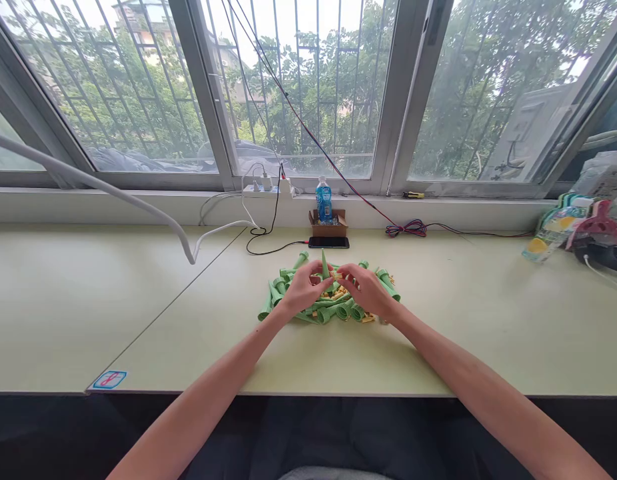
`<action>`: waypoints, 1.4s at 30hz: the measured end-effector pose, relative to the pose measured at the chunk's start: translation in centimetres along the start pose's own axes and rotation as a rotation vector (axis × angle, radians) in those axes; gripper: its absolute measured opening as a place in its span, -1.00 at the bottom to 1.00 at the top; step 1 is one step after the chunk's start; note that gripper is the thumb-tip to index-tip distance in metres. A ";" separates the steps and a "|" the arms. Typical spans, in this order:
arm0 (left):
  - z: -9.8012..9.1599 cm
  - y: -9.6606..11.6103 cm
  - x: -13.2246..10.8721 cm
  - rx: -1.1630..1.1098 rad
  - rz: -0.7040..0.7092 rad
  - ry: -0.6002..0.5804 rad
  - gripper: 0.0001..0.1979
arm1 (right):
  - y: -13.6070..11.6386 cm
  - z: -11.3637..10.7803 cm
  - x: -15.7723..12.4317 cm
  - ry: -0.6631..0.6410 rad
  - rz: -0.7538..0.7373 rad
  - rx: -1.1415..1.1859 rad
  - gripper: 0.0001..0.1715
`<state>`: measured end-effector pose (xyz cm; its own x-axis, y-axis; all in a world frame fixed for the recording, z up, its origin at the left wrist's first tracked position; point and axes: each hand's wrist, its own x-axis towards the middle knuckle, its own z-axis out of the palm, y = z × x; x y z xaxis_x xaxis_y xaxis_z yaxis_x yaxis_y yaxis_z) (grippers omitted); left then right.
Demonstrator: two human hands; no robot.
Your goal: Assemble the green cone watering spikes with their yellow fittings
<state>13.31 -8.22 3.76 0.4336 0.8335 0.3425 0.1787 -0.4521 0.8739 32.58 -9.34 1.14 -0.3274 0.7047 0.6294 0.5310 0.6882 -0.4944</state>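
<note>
My left hand [307, 285] is closed around a pointed green plastic cone [324, 263], which stands nearly upright with its tip up. Against it, the fingertips of my right hand [364, 285] pinch a small pale-yellow piece [336, 275]. Both hands meet over a pile of similar hollow green cones [326, 314], several with their round open ends toward me. Among them lie many small yellow pieces [341, 292]. My fingers cover part of the pile and the cone's lower end.
Behind the pile, a phone [329, 243] with a cable lies before a small cardboard box [328, 229] and a blue-labelled bottle [324, 200]. A coiled cable [406, 229] is to the right. At left, a white bent tube [138, 200] crosses above the table [488, 320].
</note>
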 end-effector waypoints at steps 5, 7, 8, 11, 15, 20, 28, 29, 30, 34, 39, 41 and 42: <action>0.0 0.0 0.0 0.014 -0.004 -0.005 -0.69 | 0.1 0.0 0.0 0.002 -0.032 -0.020 -0.84; 0.0 0.1 0.0 0.024 0.000 -0.002 -0.70 | 0.2 0.0 0.0 0.000 -0.037 -0.038 -0.82; 0.0 0.1 0.0 0.029 0.003 -0.001 -0.70 | 0.3 0.0 0.0 -0.002 -0.040 -0.048 -0.81; 0.0 0.1 0.0 0.037 0.007 -0.002 -0.70 | 0.4 0.1 0.0 -0.003 -0.045 -0.072 -0.76; 0.0 0.1 0.0 0.034 0.012 -0.006 -0.68 | 0.3 -0.1 0.0 -0.015 -0.002 -0.051 -0.76; 0.1 0.0 0.0 0.033 0.010 -0.001 -0.69 | 0.0 -0.2 0.0 -0.042 0.014 0.003 -0.81; 0.0 -0.1 0.0 0.076 0.016 -0.021 -0.69 | 0.1 -0.1 0.0 -0.057 0.004 -0.065 -0.72; 0.0 -0.1 0.0 0.076 0.015 -0.021 -0.69 | 0.1 -0.2 0.0 -0.062 0.010 -0.074 -0.71; 0.0 -0.1 0.0 0.075 0.013 -0.020 -0.68 | 0.2 -0.2 0.0 -0.067 0.019 -0.078 -0.70; 0.1 -0.3 0.1 0.073 0.025 -0.003 -0.68 | 0.1 -0.3 -0.1 -0.083 0.059 -0.037 -0.81; 0.1 -0.3 0.1 0.081 0.021 -0.007 -0.67 | 0.0 -0.3 0.0 -0.093 0.028 -0.026 -0.86; 0.1 -0.3 0.0 0.084 0.021 -0.011 -0.67 | 0.1 -0.3 0.0 -0.093 0.018 -0.047 -0.81; 0.1 -0.2 0.0 0.086 0.021 -0.014 -0.67 | 0.1 -0.3 0.0 -0.100 0.018 -0.056 -0.78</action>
<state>13.34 -8.13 3.52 0.4502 0.8193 0.3552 0.2446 -0.4957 0.8333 32.87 -9.31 1.31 -0.3924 0.7324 0.5565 0.5792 0.6667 -0.4690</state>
